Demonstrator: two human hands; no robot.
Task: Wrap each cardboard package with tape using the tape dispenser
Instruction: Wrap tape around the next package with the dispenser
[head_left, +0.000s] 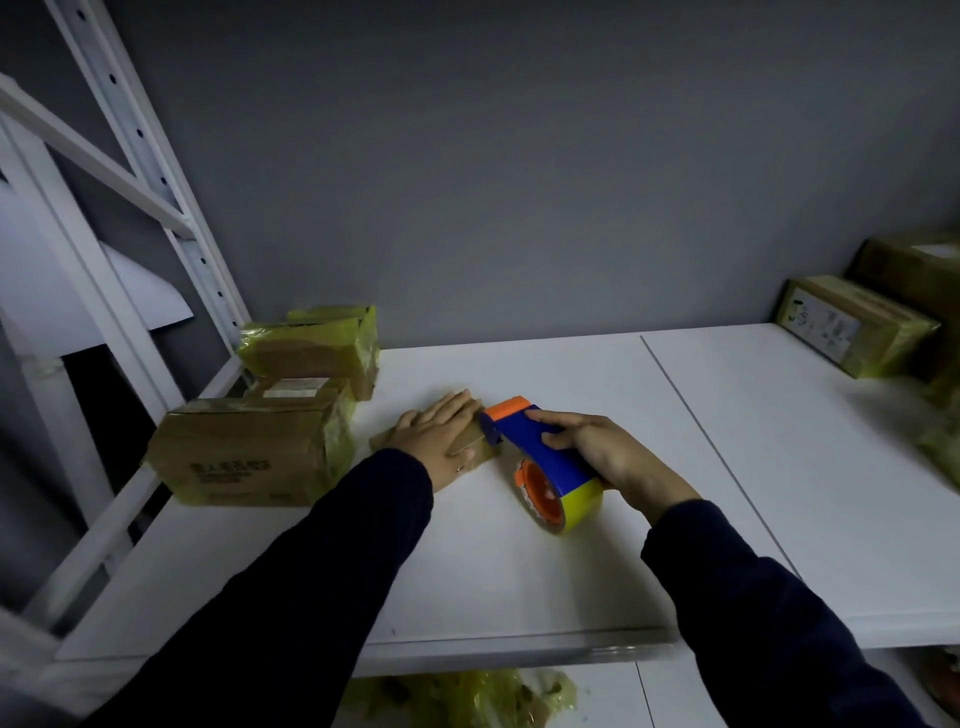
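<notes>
A small flat cardboard package (467, 439) lies on the white shelf (571, 545). My left hand (439, 434) presses flat on top of it with straight fingers. My right hand (602, 452) grips the blue handle of the tape dispenser (540, 462). The dispenser has an orange head and a roll of yellow tape. Its orange head touches the right end of the package, and the roll rests on the shelf. Most of the package is hidden under my left hand.
Two taped cardboard boxes (254, 452) (317, 348) stand at the left by the white rack upright (156, 182). More boxes (852, 325) sit at the far right against the grey wall. Crumpled yellow tape (467, 696) lies on the shelf below.
</notes>
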